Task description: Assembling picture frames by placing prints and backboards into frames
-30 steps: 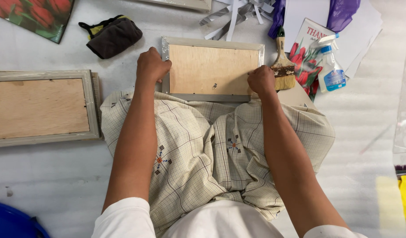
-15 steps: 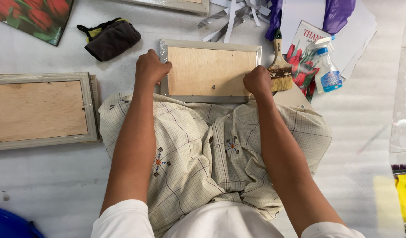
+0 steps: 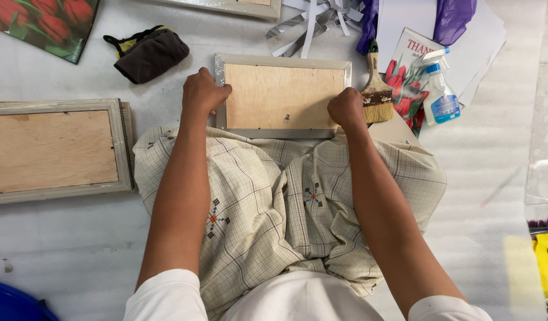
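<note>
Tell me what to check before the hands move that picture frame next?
1. Left hand has a grip on the frame's left edge: ok.
2. Right hand has a grip on its right edge: ok.
3. Frame lies back side up, wooden board showing: ok.
4. Paintbrush sits clear of the right hand: not ok, it lies right beside it.
5. Spray bottle is out of the way: ok, farther right.
6. Backing board fixed firmly: cannot tell.
</note>
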